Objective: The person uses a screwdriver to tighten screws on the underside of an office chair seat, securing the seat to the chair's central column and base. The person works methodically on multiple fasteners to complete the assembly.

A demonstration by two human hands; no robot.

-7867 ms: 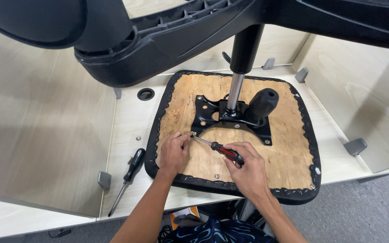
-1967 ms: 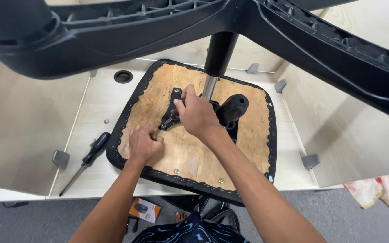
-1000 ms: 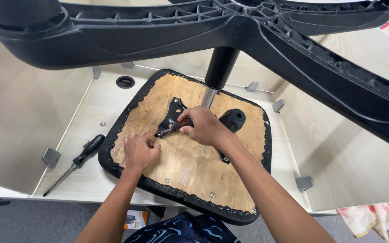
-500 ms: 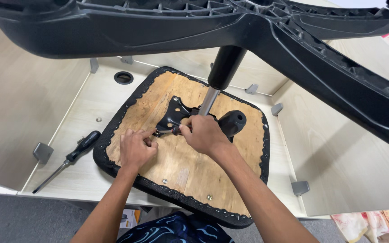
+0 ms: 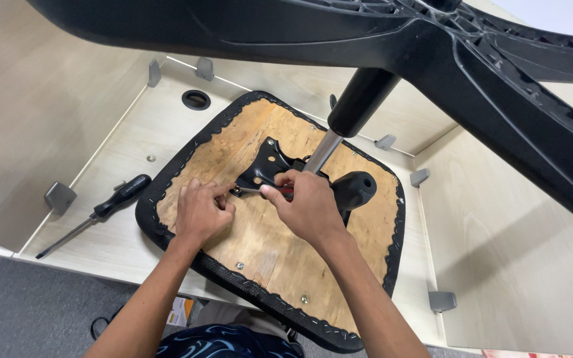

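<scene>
The step in hand looks like driving a screw at the near-left corner of the black metal bracket [image 5: 270, 169], which sits at the middle of the upturned chair seat [image 5: 266, 245]. The right hand [image 5: 306, 209] has its fingers closed round a red-handled screwdriver [image 5: 266, 191], tip at that corner. The left hand [image 5: 200, 211], just left of the bracket, pinches its fingers at the tip. The next move seems to call for steady downward pressure. 1 black screwdriver [image 5: 104, 209] lies on the counter [image 5: 134, 132], left of the bracket.
</scene>
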